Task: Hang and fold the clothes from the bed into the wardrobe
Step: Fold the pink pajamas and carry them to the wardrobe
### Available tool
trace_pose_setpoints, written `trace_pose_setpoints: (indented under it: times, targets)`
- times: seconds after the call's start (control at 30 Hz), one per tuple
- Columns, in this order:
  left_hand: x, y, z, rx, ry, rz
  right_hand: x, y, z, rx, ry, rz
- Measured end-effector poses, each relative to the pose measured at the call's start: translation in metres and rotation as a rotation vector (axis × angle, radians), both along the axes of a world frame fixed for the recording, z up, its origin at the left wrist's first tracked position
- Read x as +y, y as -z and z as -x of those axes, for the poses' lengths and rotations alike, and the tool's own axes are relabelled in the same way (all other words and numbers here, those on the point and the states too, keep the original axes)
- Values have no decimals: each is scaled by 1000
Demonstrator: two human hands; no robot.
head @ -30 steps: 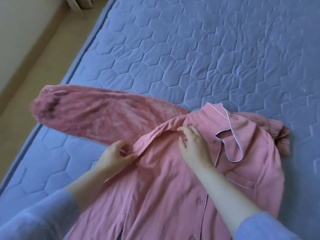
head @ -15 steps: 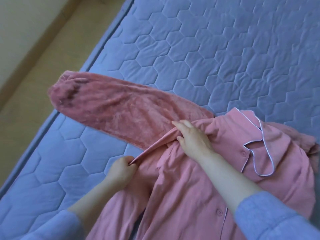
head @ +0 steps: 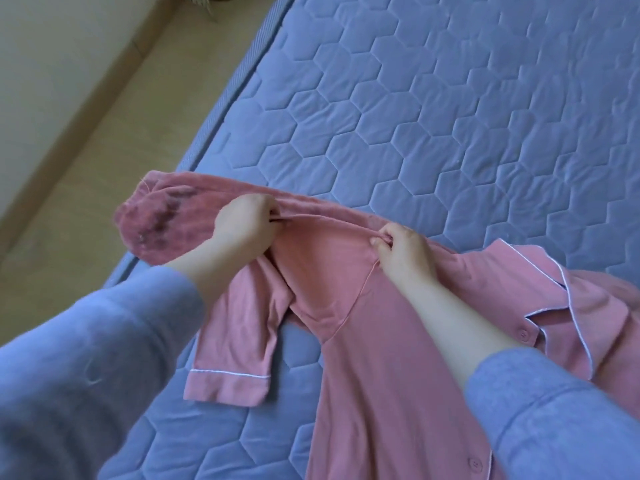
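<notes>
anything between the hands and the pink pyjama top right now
Nothing visible: the left hand and right hand both pinch the pink pyjama top along its upper fold. The wardrobe is out of view.

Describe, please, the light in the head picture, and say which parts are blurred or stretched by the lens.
Head view: soft, cool, even light, no glare, only faint shadow beside the pink pyjama shirt. Head view: the left hand and right hand pinching it look fairly sharp. Head view: the blue sleeve at lower left is blurred and looms large near the wide lens.
</notes>
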State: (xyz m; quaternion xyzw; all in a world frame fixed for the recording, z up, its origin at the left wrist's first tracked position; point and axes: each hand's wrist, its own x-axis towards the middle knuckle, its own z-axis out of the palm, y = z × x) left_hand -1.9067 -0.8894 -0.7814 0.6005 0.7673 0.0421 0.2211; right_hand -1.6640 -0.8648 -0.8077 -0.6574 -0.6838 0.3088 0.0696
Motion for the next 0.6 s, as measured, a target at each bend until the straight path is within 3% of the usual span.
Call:
trace_pose_setpoints:
  times: [0.13, 0.27, 0.33, 0.47, 0.6]
  targets:
    - [-5, 17, -11, -6, -6, -9, -4, 12, -1, 17, 28, 51]
    - [-42, 17, -25, 7, 40, -309, -21, 11, 1, 87, 53, -46]
    - [-67, 16, -32, -70, 58, -370, -37, 4, 1, 134, 89, -124]
    - [-127, 19, -51, -314, -34, -256, -86, -13, -4, 216, 118, -197]
    - [-195, 27, -73, -427, -179, 3, -155, -19, -14, 178, 124, -106]
